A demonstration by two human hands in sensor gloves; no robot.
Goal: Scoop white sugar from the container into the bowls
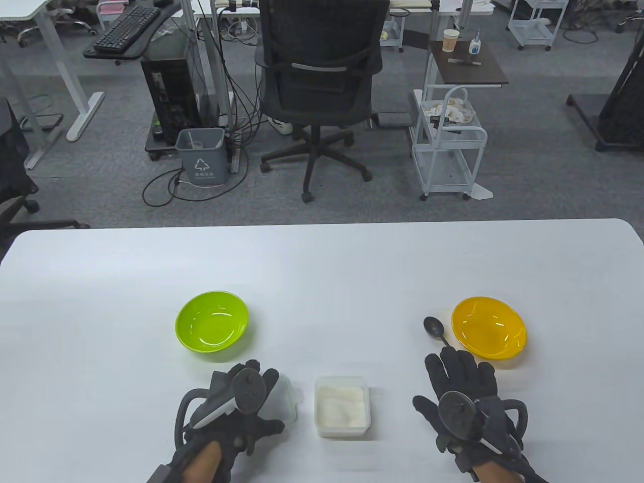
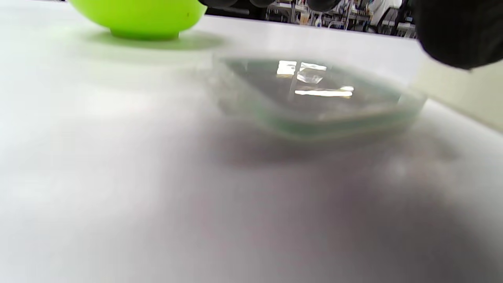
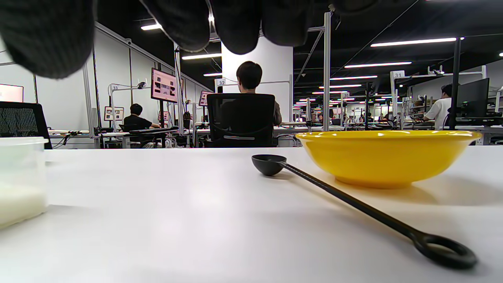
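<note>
A clear container of white sugar (image 1: 342, 406) stands open at the table's front middle, between my hands. Its clear lid (image 1: 289, 400) lies just left of it, mostly under my left hand (image 1: 254, 385), whose fingers are spread over it. In the left wrist view the lid (image 2: 314, 102) is blurred, with a fingertip (image 2: 456, 35) above its right edge. A black spoon (image 1: 433, 327) lies left of the yellow bowl (image 1: 489, 327). My right hand (image 1: 453, 367) is open over the spoon's handle; the right wrist view shows the spoon (image 3: 353, 204) flat on the table. A green bowl (image 1: 212, 322) sits beyond my left hand.
The white table (image 1: 322, 271) runs wide beyond the bowls. An office chair (image 1: 318, 75) and a cart (image 1: 448, 146) stand on the floor past the far edge. The yellow bowl (image 3: 387, 157) and the container's wall (image 3: 19, 181) flank the spoon in the right wrist view.
</note>
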